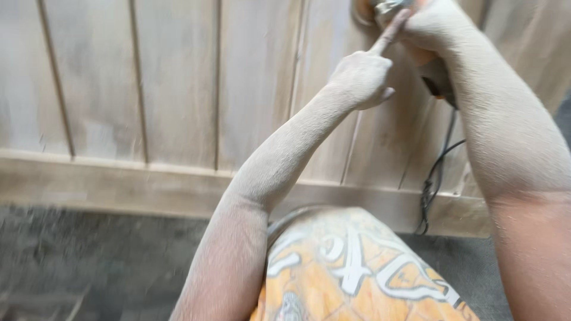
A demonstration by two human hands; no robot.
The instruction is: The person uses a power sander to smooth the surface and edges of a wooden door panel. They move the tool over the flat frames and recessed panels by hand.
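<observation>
My right hand (431,27), dusted with sawdust, grips a power sander (437,77) near the top edge, pressed against a pale wooden panel (178,89) with vertical slats. My left hand (360,77) is mostly curled, its forefinger stretched up to touch the tool's front by the right hand. Most of the sander is hidden under my hands and cut off by the frame. Both forearms are coated in fine dust.
A black power cord (437,172) hangs from the tool down over the panel's lower rail (119,187). Dusty grey floor (89,261) lies below the panel. My orange patterned shorts (357,267) fill the bottom middle.
</observation>
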